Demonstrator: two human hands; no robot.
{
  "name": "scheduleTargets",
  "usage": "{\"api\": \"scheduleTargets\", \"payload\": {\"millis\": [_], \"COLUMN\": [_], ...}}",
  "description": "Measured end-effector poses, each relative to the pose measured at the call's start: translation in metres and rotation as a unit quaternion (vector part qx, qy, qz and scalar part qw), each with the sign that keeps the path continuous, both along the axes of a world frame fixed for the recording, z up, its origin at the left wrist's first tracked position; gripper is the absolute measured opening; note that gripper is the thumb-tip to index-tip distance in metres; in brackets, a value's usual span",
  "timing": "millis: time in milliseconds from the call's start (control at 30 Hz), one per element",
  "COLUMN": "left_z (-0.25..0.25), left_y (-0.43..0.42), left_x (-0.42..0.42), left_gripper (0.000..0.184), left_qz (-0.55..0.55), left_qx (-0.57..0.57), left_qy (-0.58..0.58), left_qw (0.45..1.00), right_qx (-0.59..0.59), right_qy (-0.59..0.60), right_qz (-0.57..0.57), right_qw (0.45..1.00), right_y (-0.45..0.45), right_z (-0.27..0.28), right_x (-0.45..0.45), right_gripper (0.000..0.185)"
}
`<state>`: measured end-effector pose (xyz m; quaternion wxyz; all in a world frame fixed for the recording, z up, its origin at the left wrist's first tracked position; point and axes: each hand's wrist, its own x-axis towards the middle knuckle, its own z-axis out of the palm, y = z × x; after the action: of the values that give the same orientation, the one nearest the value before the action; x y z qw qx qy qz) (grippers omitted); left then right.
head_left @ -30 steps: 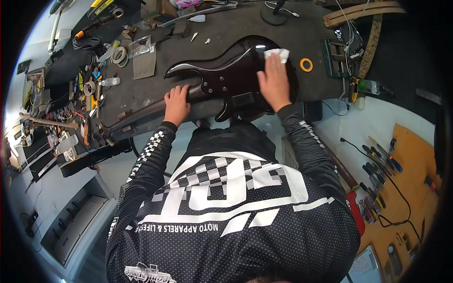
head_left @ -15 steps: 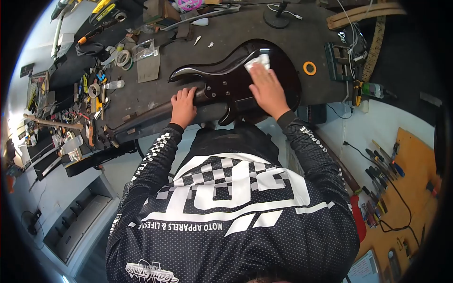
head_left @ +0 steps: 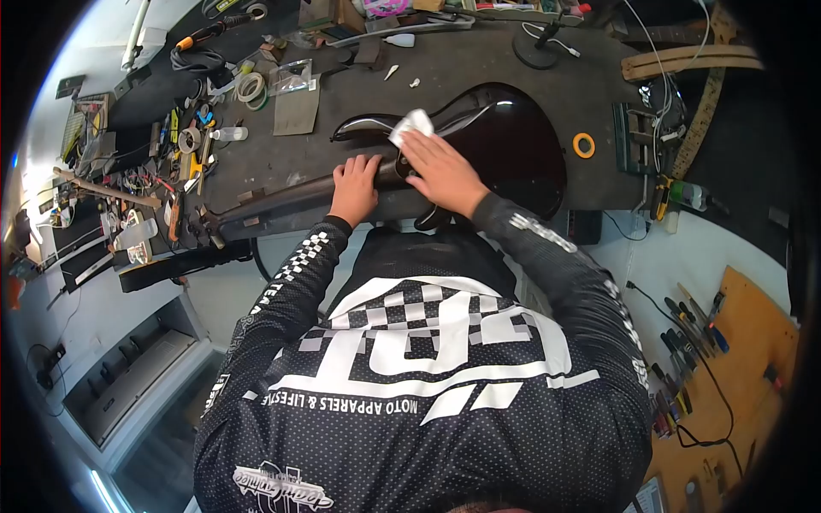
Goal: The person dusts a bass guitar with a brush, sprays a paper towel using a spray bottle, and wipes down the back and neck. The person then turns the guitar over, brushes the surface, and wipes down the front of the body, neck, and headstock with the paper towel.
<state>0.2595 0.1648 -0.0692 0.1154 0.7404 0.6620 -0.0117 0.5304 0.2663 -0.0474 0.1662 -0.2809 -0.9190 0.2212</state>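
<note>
A glossy dark electric guitar (head_left: 505,150) lies back side up on the bench, its neck (head_left: 282,198) pointing left. My left hand (head_left: 355,190) is closed over the neck near where it joins the body. Under the fingers of my right hand (head_left: 443,169) is a folded white cloth (head_left: 412,126), pressed on the guitar's back by the upper horn. That hand hides most of the neck joint and its screws. The exact material of the cloth is hard to make out.
An orange tape ring (head_left: 583,145) lies right of the guitar, near a dark green vise-like tool (head_left: 633,141). A flat grey-brown packet (head_left: 297,111) sits behind the neck. Tape rolls (head_left: 251,88) and many small tools crowd the left. Screwdrivers (head_left: 684,342) stand on the right.
My right hand has slid the white cloth left across the guitar's back, from the body's middle to the neck joint. My left hand stays on the neck. The view has shifted slightly.
</note>
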Motion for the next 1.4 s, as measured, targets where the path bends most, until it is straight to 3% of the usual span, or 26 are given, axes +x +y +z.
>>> {"api": "scheduleTargets", "payload": {"millis": [100, 233, 433, 567, 700, 900, 1000, 1100, 1167, 1300, 1400], "left_z": [0.006, 0.006, 0.01, 0.005, 0.005, 0.007, 0.007, 0.005, 0.007, 0.005, 0.001], "left_y": [0.0, -0.001, 0.002, 0.002, 0.004, 0.005, 0.005, 0.005, 0.006, 0.007, 0.009], "left_x": [0.002, -0.001, 0.003, 0.0, 0.0, 0.0, -0.001, -0.002, 0.0, 0.001, 0.0], "left_gripper": [0.08, 0.081, 0.084, 0.09, 0.089, 0.09, 0.091, 0.09, 0.09, 0.087, 0.082], "left_qz": [-0.003, -0.001, 0.001, -0.005, -0.01, -0.013, -0.024, -0.027, -0.025, -0.026, -0.021], "left_qx": [0.03, 0.033, 0.004, -0.018, -0.012, -0.024, -0.018, -0.021, -0.025, -0.022, -0.027], "left_qy": [-0.025, -0.035, -0.014, -0.002, -0.008, 0.001, -0.001, 0.006, 0.012, 0.01, 0.011], "left_qw": [0.999, 0.999, 1.0, 1.0, 1.0, 1.0, 1.0, 0.999, 0.999, 0.999, 0.999], "right_qx": [-0.009, -0.035, 0.003, 0.021, -0.022, 0.001, -0.002, -0.052, -0.129, -0.219, -0.31], "right_qy": [-0.061, -0.112, 0.023, 0.02, 0.013, -0.069, -0.002, 0.146, 0.209, -0.026, -0.031], "right_qz": [-0.003, -0.009, -0.005, -0.006, -0.005, -0.176, -0.272, -0.506, -0.548, -0.499, -0.395], "right_qw": [0.998, 0.993, 1.0, 1.0, 1.0, 0.982, 0.962, 0.849, 0.799, 0.838, 0.864], "right_y": [-0.013, -0.028, 0.018, 0.037, 0.032, -0.001, 0.005, 0.024, 0.042, 0.066, 0.077], "right_z": [0.016, 0.025, -0.009, -0.027, -0.018, 0.004, -0.001, -0.009, 0.0, -0.02, -0.035], "right_x": [0.071, 0.108, -0.027, -0.074, 0.016, 0.19, 0.235, 0.256, 0.271, 0.274, 0.27], "right_gripper": [0.078, 0.081, 0.073, 0.073, 0.069, 0.065, 0.049, 0.025, 0.024, 0.034, 0.037]}}
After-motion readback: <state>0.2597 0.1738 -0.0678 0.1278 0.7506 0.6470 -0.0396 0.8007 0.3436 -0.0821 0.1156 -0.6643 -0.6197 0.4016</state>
